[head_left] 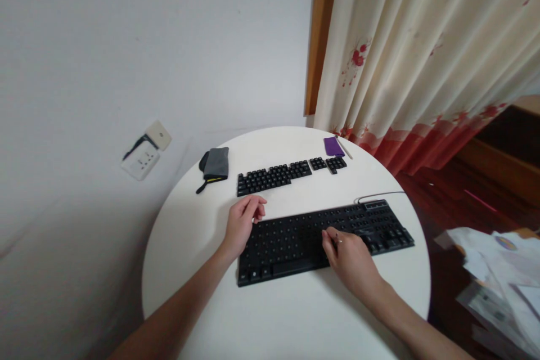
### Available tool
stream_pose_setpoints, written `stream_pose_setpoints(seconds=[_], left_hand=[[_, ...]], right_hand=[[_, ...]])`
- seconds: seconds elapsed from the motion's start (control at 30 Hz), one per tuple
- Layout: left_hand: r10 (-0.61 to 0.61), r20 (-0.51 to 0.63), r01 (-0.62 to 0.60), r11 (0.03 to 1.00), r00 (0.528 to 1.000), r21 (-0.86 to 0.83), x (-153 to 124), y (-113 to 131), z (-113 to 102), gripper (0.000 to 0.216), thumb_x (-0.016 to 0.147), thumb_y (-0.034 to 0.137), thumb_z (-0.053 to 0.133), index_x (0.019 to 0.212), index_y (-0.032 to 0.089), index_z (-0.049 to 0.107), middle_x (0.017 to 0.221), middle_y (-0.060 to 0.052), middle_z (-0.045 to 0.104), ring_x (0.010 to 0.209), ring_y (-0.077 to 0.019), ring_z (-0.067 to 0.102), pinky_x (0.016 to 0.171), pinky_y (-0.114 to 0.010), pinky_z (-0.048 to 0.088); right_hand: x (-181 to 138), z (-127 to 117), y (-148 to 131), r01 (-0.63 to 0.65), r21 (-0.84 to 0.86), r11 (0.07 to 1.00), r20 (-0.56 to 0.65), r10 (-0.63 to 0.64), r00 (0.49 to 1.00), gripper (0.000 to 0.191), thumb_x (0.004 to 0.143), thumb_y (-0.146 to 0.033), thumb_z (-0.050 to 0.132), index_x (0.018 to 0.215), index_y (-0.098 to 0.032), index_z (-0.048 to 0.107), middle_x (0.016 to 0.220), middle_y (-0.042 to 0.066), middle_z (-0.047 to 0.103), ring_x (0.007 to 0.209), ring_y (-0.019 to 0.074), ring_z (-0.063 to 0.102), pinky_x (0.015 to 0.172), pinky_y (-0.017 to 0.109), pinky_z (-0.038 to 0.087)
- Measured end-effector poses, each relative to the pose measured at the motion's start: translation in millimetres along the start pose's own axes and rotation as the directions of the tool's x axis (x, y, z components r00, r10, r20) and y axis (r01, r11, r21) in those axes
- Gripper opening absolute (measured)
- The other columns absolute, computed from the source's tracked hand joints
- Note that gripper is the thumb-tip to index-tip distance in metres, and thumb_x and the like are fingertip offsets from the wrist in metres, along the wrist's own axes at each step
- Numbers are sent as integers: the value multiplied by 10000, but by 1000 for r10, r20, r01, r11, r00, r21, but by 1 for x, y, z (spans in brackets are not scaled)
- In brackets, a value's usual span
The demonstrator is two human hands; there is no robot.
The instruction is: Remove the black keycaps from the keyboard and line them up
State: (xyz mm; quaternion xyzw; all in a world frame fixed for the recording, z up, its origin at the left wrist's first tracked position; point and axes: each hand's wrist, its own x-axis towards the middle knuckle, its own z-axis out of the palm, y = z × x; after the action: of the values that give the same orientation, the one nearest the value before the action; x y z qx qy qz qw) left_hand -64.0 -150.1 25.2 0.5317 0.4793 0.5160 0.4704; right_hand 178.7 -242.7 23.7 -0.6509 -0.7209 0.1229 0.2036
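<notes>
A black keyboard (291,247) with most of its keycaps off lies across the white round table; a few caps remain along its bottom row and at the right end. At its upper left corner is my left hand (245,216), fingers curled together, with nothing visible in them. My right hand (352,259) is closed in a pinch low over the middle of the keyboard. A small shiny bit shows between its fingers, and a dark blur lies beside the fingertips; I cannot make out the held thing. Behind the keyboard, loose black keycaps (270,179) stand grouped in keyboard layout.
On the round table (194,292) are a grey pouch (217,163) at back left, a purple cloth (333,147) and a thin stick (345,148) at back right. The keyboard's cable (382,194) runs off the right edge. Papers (498,270) lie right of the table.
</notes>
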Motion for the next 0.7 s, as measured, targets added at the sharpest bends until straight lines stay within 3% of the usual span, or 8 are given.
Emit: stream_pose_setpoints(seconds=[0.13, 0.27, 0.43, 0.7], left_hand=[[4, 4, -4, 1000, 1000, 0, 0, 1, 0, 295, 895, 419, 547, 813, 155, 651, 619, 5, 546, 554, -105, 476, 490, -207, 348], [-2, 3, 2, 1000, 1000, -1, 0, 0, 0, 297, 888, 423, 552, 803, 156, 652, 613, 7, 549, 549, -102, 478, 488, -202, 350], [0, 12, 0, 1000, 1000, 14, 1, -2, 0, 309, 893, 425, 543, 808, 148, 651, 612, 9, 543, 552, -100, 475, 488, -196, 356], [-3, 13, 3, 1000, 1000, 30, 1, -3, 0, 306, 894, 418, 542, 805, 145, 648, 607, 8, 544, 548, -101, 475, 485, -198, 359]], right_hand=[[-1, 3, -1, -27, -108, 994, 27, 30, 999, 286, 980, -292, 373, 779, -221, 563, 665, 57, 678, 539, 189, 616, 516, 274, 259], [1, 4, 10, -102, 133, 986, 32, 99, 995, 324, 995, -321, 331, 757, -218, 525, 587, 33, 618, 515, 177, 580, 522, 268, 300], [0, 9, 24, -151, 453, 878, 43, 148, 988, 383, 994, -428, 332, 710, -218, 479, 541, -4, 540, 495, 155, 524, 511, 257, 335], [1, 12, 25, -184, 578, 795, 54, 188, 981, 377, 979, -433, 370, 715, -202, 512, 551, -9, 535, 501, 144, 527, 505, 250, 364]])
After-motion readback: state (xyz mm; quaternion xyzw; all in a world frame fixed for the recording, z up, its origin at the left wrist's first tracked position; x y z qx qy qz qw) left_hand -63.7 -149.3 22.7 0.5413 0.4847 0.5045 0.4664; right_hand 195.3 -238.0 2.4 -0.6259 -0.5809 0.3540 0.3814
